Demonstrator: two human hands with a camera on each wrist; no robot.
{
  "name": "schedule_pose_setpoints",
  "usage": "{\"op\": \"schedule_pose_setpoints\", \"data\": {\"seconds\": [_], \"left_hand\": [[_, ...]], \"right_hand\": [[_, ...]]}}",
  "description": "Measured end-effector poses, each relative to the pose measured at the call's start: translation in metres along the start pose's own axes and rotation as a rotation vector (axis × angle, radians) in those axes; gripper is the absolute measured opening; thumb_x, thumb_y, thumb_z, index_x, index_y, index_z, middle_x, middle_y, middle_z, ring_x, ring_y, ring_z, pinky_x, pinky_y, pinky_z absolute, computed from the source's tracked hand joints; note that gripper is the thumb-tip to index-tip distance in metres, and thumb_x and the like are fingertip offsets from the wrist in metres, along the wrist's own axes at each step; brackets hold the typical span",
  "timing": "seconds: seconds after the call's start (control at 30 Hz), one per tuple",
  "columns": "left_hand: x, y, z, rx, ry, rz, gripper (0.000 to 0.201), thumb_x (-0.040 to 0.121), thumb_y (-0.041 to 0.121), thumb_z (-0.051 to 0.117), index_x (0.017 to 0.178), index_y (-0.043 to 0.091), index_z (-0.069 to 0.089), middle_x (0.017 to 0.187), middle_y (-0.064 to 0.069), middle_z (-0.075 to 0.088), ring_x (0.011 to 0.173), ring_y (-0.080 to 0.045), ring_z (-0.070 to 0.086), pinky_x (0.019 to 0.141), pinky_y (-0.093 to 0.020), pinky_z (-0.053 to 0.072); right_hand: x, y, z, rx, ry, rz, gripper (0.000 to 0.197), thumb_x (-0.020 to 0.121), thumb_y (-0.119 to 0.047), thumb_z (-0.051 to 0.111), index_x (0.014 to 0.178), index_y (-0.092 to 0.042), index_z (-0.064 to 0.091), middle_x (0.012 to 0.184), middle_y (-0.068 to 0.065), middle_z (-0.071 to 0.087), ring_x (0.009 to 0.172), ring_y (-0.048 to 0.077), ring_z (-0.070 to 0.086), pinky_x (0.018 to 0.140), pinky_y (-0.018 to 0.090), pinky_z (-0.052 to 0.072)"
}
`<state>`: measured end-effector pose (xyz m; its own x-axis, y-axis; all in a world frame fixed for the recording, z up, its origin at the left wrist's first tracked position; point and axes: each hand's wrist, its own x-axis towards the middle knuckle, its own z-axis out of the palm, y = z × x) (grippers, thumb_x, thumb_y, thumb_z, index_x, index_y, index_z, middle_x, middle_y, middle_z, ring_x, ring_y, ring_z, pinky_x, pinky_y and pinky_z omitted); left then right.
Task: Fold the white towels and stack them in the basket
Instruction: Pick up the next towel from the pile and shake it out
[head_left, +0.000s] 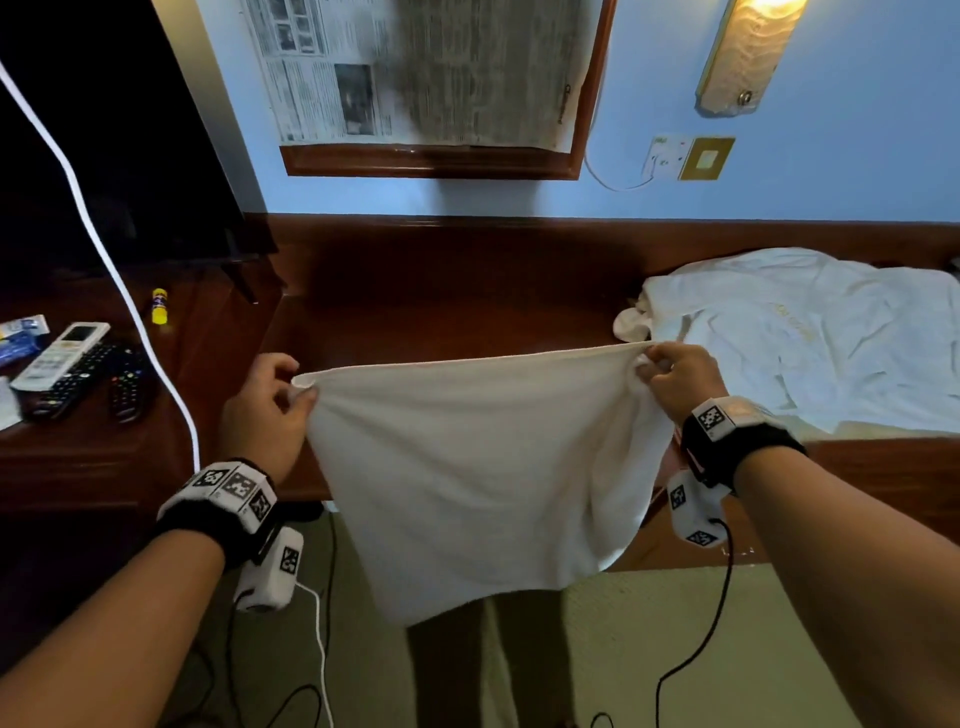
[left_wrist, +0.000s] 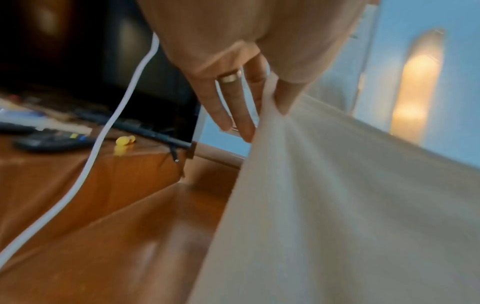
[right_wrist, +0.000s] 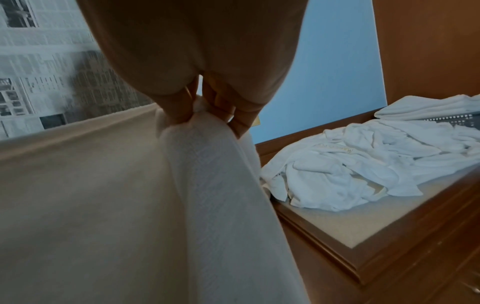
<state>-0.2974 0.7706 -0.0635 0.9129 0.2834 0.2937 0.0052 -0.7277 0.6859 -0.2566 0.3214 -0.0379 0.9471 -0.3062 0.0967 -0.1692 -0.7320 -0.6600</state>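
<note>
Dark wooden desk (head_left: 441, 291) against a blue wall (head_left: 831, 171); newspaper-covered frame (head_left: 426, 78) above, lit wall lamp (head_left: 748, 52) at right. Remotes (head_left: 67, 364) and a white cable (head_left: 104, 249) lie on the left part. Heap of white towels (head_left: 800, 343) on the right part, a grey basket (right_wrist: 459, 120) just behind it. Left hand (head_left: 267, 410) and right hand (head_left: 680, 379) each pinch a top corner of one white towel (head_left: 467, 467), stretched taut between them, hanging before the desk edge.

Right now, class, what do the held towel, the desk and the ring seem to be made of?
Towel: soft white woven cloth, probably cotton; it drapes and bunches where the right hand pinches it.
Desk: dark reddish wood or veneer, glossy; it shows reflections.
Ring on the left hand: pale shiny metal; which kind is unclear.
</note>
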Motion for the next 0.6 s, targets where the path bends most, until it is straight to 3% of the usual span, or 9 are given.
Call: {"op": "schedule_pose_setpoints", "data": {"seconds": [0.03,0.1,0.2,0.27,0.4,0.5,0.57,0.6], "left_hand": [[0.003,-0.004,0.003,-0.048,0.044,-0.039,0.022,0.092,0.020,0.069,0.113,0.016,0.064,0.086,-0.008,0.070,0.084,-0.029,0.063,0.078,-0.039,0.049],[0.009,-0.012,0.007,-0.013,0.057,-0.088,0.021,0.096,0.020,0.065,0.111,0.007,0.071,0.096,-0.020,0.073,0.094,-0.037,0.066,0.080,-0.041,0.047],[0.013,-0.028,0.006,0.067,0.040,-0.177,0.026,0.100,0.019,0.056,0.107,-0.001,0.072,0.104,-0.028,0.069,0.100,-0.044,0.064,0.082,-0.043,0.046],[0.014,-0.046,0.004,0.108,0.051,-0.279,0.030,0.101,0.021,0.052,0.110,-0.001,0.070,0.110,-0.030,0.067,0.105,-0.045,0.062,0.087,-0.045,0.046],[0.004,-0.077,-0.006,0.228,0.073,-0.525,0.034,0.100,0.027,0.050,0.119,0.007,0.069,0.121,-0.030,0.063,0.112,-0.049,0.058,0.095,-0.051,0.047],[0.008,-0.111,-0.019,0.247,0.086,-0.645,0.031,0.097,0.030,0.048,0.114,0.015,0.069,0.115,-0.027,0.065,0.105,-0.050,0.061,0.091,-0.057,0.053],[0.039,-0.220,-0.011,0.101,0.159,-0.697,0.037,0.089,0.050,0.043,0.111,0.031,0.067,0.107,-0.019,0.070,0.093,-0.048,0.066,0.082,-0.064,0.056],[0.042,-0.223,-0.010,0.039,0.186,-0.698,0.045,0.085,0.063,0.039,0.111,0.038,0.065,0.106,-0.015,0.072,0.092,-0.045,0.067,0.081,-0.064,0.056]], "right_hand": [[-0.003,0.004,0.005,0.009,-0.017,-0.004,0.018,0.093,-0.015,0.066,0.106,-0.004,0.073,0.090,0.007,0.063,0.088,0.022,0.057,0.078,0.023,0.037],[-0.010,0.014,0.015,-0.005,-0.059,-0.003,0.017,0.093,-0.011,0.066,0.107,-0.003,0.072,0.094,0.007,0.062,0.090,0.021,0.055,0.077,0.021,0.036],[-0.018,0.039,0.028,-0.011,-0.071,0.062,0.016,0.094,-0.013,0.063,0.107,-0.007,0.071,0.107,0.014,0.066,0.101,0.031,0.061,0.084,0.030,0.045],[-0.026,0.058,0.029,-0.013,-0.042,0.146,0.018,0.095,-0.011,0.059,0.110,-0.007,0.069,0.109,0.018,0.067,0.104,0.035,0.061,0.081,0.030,0.043],[-0.042,0.091,0.022,-0.049,0.094,0.297,0.024,0.092,-0.002,0.057,0.113,-0.002,0.068,0.112,0.025,0.067,0.107,0.039,0.061,0.086,0.037,0.045],[-0.043,0.106,0.019,-0.036,0.167,0.346,0.027,0.088,0.000,0.056,0.111,0.000,0.069,0.110,0.028,0.067,0.105,0.041,0.061,0.087,0.038,0.046],[-0.040,0.104,0.014,-0.022,0.209,0.334,0.028,0.088,-0.009,0.056,0.111,0.000,0.070,0.113,0.030,0.063,0.103,0.041,0.061,0.085,0.035,0.045],[-0.037,0.100,0.011,-0.011,0.236,0.327,0.031,0.088,-0.014,0.054,0.111,-0.001,0.070,0.117,0.030,0.060,0.103,0.041,0.060,0.084,0.033,0.043]]}}
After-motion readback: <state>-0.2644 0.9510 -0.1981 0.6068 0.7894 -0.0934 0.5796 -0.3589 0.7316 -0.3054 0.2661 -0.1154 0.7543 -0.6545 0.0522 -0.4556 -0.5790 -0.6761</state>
